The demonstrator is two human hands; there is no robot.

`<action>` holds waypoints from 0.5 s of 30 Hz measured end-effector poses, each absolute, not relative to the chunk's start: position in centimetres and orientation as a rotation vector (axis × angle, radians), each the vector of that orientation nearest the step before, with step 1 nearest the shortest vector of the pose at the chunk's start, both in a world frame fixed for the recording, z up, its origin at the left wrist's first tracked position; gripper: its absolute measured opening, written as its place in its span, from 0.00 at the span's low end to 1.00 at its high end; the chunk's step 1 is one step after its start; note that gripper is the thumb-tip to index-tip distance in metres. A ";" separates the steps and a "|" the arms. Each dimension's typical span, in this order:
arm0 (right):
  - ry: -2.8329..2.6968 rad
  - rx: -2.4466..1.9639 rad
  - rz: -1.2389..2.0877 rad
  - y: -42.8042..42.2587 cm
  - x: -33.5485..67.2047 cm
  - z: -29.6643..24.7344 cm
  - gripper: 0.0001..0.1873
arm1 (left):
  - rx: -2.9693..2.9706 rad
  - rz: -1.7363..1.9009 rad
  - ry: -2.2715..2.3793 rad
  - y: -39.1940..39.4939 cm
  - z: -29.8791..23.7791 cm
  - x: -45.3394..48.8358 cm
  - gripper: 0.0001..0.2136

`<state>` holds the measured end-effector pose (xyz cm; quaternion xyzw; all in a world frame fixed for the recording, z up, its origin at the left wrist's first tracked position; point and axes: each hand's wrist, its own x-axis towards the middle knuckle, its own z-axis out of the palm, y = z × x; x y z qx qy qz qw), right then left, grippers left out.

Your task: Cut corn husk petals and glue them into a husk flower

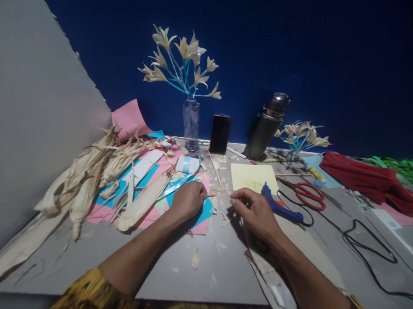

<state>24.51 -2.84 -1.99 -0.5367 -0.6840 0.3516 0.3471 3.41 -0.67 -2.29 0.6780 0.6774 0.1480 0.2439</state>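
Near the middle of the table, my left hand (188,201) is closed in a pinch, its fingertips pointing right. My right hand (254,209) faces it, thumb and forefinger pinched together. A thin pale strand (221,195) runs level between the two sets of fingertips; whether it is husk fibre or wire is too fine to tell. Beside my right hand lies a blue glue gun (283,210), its nozzle resting toward a yellow paper sheet (252,174). Dried corn husks (144,202) lie left of my left hand, over pink and blue paper (203,215).
At the back stand a clear bottle (191,125) of husk flowers (188,51), a phone (220,134) and a leaning flask (267,125). Smaller flowers (304,132), red-handled scissors (311,196), a black cord (365,246) and red cloth (369,181) are at right.
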 end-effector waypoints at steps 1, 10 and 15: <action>-1.783 -1.393 0.909 -2.8 24.5 -2.0 0.07 | 1.858 0.397 1.852 -0.6 -2.2 3.4 0.09; -1.842 -1.386 0.847 -2.8 24.5 -2.0 0.06 | 1.901 0.345 1.931 -0.8 -1.4 3.2 0.12; -1.892 -1.388 0.833 -2.8 24.6 -2.0 0.06 | 1.916 0.290 2.051 -0.6 -0.9 2.9 0.14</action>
